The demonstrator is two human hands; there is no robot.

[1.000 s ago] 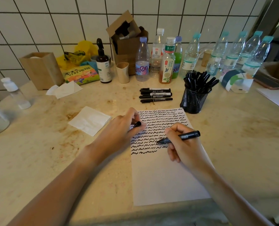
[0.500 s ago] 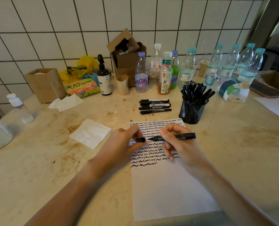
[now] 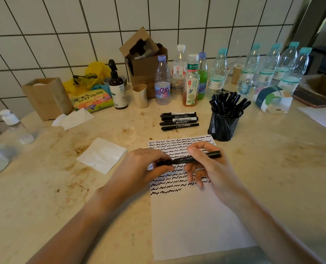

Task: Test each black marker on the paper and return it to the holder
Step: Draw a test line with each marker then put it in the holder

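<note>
At a stained marble counter (image 3: 272, 168) backed by white tile, the left hand (image 3: 139, 168) pinches a marker cap (image 3: 165, 162) against the tip end of the black marker (image 3: 196, 158) gripped in the right hand (image 3: 208, 164), both above the squiggle-covered paper (image 3: 187, 221). Capping likely goes best pushed straight on until seated. Beyond the right hand stands the mesh holder (image 3: 223, 126); beyond the left lie 4 loose markers (image 3: 179, 121). The nib is hidden, so whether the cap is seated is unclear.
</note>
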